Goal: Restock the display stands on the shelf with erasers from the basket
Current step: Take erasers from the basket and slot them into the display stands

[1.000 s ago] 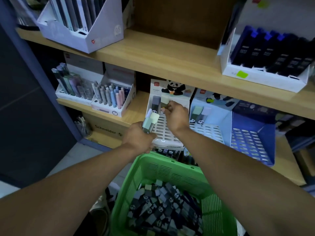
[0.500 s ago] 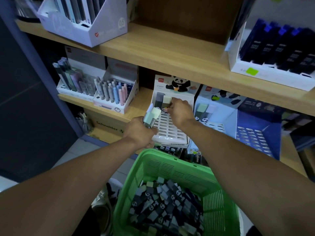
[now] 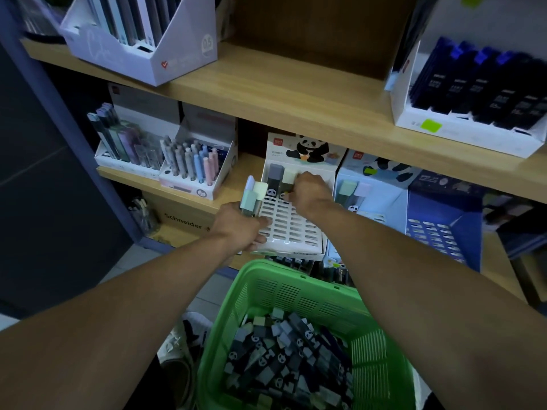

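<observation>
A white panda display stand (image 3: 291, 229) with a slotted tray sits on the lower shelf. Two erasers stand in its back row: a grey one (image 3: 275, 177) and a pale green one (image 3: 289, 178). My right hand (image 3: 307, 190) pinches the pale green eraser down into its slot. My left hand (image 3: 239, 229) grips a bunch of erasers (image 3: 253, 196), pastel tips up, at the stand's left edge. A green basket (image 3: 299, 288) full of panda erasers (image 3: 284, 359) stands below, near me.
A second white panda stand (image 3: 370, 202) holds two erasers; a blue stand (image 3: 444, 229) lies to its right. Pen displays (image 3: 192, 167) fill the shelf's left. The upper shelf (image 3: 296, 93) overhangs with a pencil box (image 3: 142, 39) and a box of dark refills (image 3: 479, 93).
My view has tilted down and closer. My right hand stays at the pale green eraser in the back row. My left hand holds the same bunch beside the stand.
</observation>
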### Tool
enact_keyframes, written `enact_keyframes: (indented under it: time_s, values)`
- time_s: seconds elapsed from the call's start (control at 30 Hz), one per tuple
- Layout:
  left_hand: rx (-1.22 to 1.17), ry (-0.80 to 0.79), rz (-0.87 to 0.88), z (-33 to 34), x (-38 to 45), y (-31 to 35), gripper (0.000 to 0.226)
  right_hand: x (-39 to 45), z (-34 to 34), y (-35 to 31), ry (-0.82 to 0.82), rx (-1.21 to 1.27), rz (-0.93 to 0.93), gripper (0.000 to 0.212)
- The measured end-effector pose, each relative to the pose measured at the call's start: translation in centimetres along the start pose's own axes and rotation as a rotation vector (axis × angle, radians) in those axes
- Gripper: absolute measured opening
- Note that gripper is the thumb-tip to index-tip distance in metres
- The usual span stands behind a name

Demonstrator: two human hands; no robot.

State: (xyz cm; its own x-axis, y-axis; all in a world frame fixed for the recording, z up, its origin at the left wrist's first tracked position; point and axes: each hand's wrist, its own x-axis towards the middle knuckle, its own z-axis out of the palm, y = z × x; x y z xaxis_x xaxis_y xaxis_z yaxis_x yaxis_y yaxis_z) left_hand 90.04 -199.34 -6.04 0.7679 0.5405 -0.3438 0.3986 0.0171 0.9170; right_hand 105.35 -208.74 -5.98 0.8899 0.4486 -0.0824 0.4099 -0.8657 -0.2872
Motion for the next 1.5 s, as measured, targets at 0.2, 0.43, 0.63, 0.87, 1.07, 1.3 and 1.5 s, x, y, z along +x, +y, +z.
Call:
enact_keyframes:
  time_s: [0.2, 0.43, 0.63, 0.87, 1.07, 1.3, 1.5]
  values:
    - [-0.118, 0.144, 0.104, -0.2, -0.2, 1.1, 0.033, -1.2, -0.3, 0.6, 0.020, 0.068, 0.023, 0.022]
    - [-0.159, -0.240, 0.025, -0.4, -3.3, 2.5, 0.024, -8.7, -4.1, 1.3, -0.157, 0.651, -0.085, 0.030]
    - [-0.085, -0.419, 0.035, 0.8, -5.7, 3.1, 0.030, -13.1, -4.5, 3.8, -0.420, 1.029, 0.030, 0.043]
    - [0.006, -0.492, 0.001, 2.0, -5.8, 1.7, 0.028, -13.4, -4.1, 4.8, -0.436, 1.135, 0.083, 0.021]
    - [-0.073, -0.171, 0.036, 2.4, -4.4, 1.1, 0.023, -10.8, -4.6, 5.5, 0.090, 0.910, 0.066, 0.027]
    - [0.003, 0.008, 0.075, 0.5, -2.1, 0.5, 0.013, -8.5, -4.3, 4.6, 0.248, 0.440, -0.179, 0.021]
    - [-0.037, 0.043, 0.064, 0.4, -0.9, 0.3, 0.008, -5.7, -3.5, 3.2, 0.204, 0.245, -0.211, 0.013]
